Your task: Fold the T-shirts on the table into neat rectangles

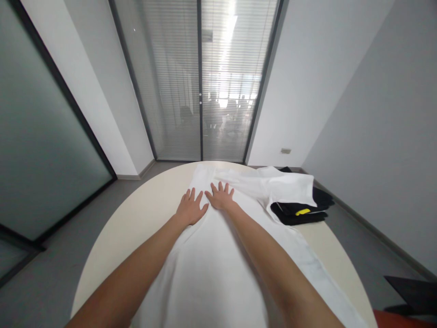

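Note:
A white garment (211, 264) lies spread over a round cream table (129, 228), from the far edge down to the bottom of the view. My left hand (191, 207) rests with fingers spread at the garment's left edge, near its far end. Just to the right, my right hand (220, 197) lies flat on the cloth, fingers apart. The two thumbs nearly meet. A white sleeve (290, 187) stretches to the right and partly covers a stack of folded black cloth (300, 218) with a yellow patch (302, 212) on it.
Beyond the table stands a glass partition (223, 82) with blinds. A frosted glass panel (44, 123) is on the left, and a grey wall (385, 159) on the right. Something black and something red (392, 319) show at the lower right corner.

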### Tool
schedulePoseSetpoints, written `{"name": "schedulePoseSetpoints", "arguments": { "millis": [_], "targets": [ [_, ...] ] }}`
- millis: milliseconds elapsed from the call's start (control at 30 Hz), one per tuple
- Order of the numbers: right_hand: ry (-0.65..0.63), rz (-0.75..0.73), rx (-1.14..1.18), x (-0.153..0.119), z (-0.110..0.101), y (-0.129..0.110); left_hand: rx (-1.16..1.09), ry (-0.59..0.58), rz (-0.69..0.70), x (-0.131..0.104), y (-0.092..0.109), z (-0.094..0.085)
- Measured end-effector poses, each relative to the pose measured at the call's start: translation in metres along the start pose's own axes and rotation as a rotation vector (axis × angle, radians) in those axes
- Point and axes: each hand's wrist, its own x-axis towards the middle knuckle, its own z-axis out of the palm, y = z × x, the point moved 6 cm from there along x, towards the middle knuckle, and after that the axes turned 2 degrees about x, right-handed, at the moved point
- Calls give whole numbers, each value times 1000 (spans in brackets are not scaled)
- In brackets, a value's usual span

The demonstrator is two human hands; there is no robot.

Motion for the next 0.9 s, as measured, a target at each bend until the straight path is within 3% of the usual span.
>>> {"name": "schedulePoseSetpoints", "arguments": {
  "millis": [167, 300, 433, 567, 733, 833, 900],
  "targets": [
    [88, -90, 42, 8, -9, 3, -26, -12, -9, 14, -5, 4],
    [199, -182, 103, -1, -17, 2, -45, -25, 14, 8, -5, 0],
    [297, -222, 83, -22, -23, -2, -69, -95, 52, -9, -13, -16],
    [329, -348, 31, -51, -26, -16, -88, -147, -27, -30, -30, -42],
    [190, -756, 3, -88, -20, -42, -174, -358, -43, -61, -40, -58],
    [165, -849, 30, -100, -18, -45, -340, -567, -62, -87, -41, -56],
    [178, -849, 66, -104, -17, -42, -369, -642, -47, -102, -40, -57]
  ]
}}
